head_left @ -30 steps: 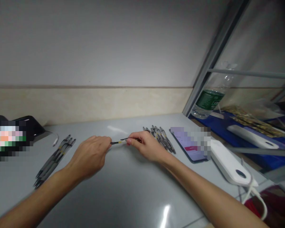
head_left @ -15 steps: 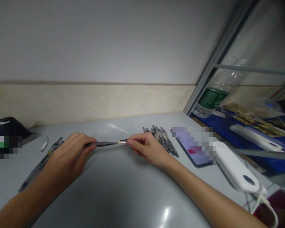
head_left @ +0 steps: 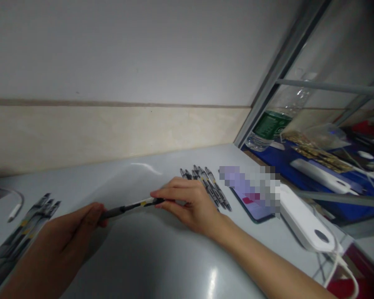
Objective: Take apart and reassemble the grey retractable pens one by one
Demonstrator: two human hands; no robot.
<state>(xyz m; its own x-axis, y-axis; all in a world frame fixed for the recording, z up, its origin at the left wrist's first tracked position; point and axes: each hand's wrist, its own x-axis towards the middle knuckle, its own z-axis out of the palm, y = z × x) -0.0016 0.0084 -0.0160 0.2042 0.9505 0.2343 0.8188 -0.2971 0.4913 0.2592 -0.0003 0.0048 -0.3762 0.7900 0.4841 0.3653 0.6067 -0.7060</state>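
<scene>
One pen [head_left: 134, 205] spans the space between both hands above the grey table [head_left: 137, 257]. My left hand [head_left: 71, 232] is closed on its dark grip end, at the left. At the other end, by the black clip, my right hand [head_left: 187, 199] pinches it between thumb and fingers. Several pens [head_left: 28, 224] lie side by side at the left, partly hidden behind my left hand and forearm. Another group of several pens [head_left: 210, 185] rests on the table just behind and right of my right hand.
Right of the pens lie a phone [head_left: 255, 209] and a white device [head_left: 305, 220] with a cable. A plastic bottle [head_left: 269, 124] leans by the metal frame [head_left: 258, 99]. A white cable end [head_left: 15, 211] is at the left. A wall rises behind.
The view has turned right. My left hand has moved left and down with its end of the pen, which is now tilted. More pens show at the left.
</scene>
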